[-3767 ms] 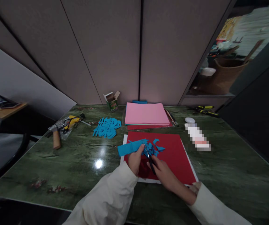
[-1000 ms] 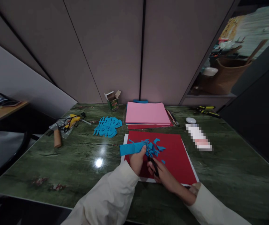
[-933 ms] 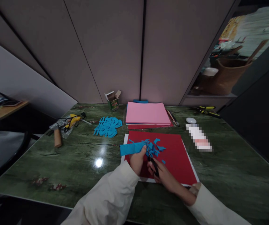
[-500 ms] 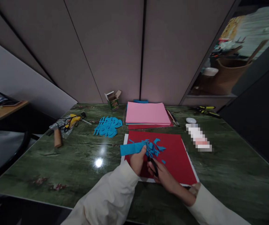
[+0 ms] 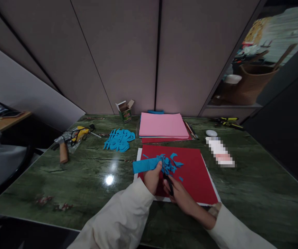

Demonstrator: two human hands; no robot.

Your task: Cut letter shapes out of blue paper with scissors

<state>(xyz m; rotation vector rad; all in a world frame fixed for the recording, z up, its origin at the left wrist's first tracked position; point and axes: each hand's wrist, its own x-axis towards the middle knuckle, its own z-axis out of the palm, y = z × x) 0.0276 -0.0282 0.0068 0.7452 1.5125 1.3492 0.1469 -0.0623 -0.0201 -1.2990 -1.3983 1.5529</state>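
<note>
Grey-mauve panels (image 5: 117, 52) stand behind our green marbled bench (image 5: 86, 186), and to the right we see a woven basket (image 5: 252, 84) on a shelf (image 5: 235, 106). Near the panels lies a pink paper stack (image 5: 163, 125), with an opened green box (image 5: 125, 114) to its left. Blue cut-out letters (image 5: 120, 140) sit in front of the box; farther left we have a wooden handle (image 5: 63, 153). A white oval object (image 5: 211, 133) lies right of the stack, and a yellow-and-black tool (image 5: 230, 123) near the far right corner. Before us, a red sheet (image 5: 195, 180) carries blue scraps (image 5: 174, 162). Over it, our left hand (image 5: 152, 178) has its grip closed on a blue strip (image 5: 145, 165), whose free end passes the sheet's left edge. Our right hand (image 5: 181, 194) has its grip closed round black-handled scissors (image 5: 169, 186), blades by the left thumb. Green surface spreads on both sides of the sheet; our pale sleeves (image 5: 128, 211) cross the bench's near edge.
</note>
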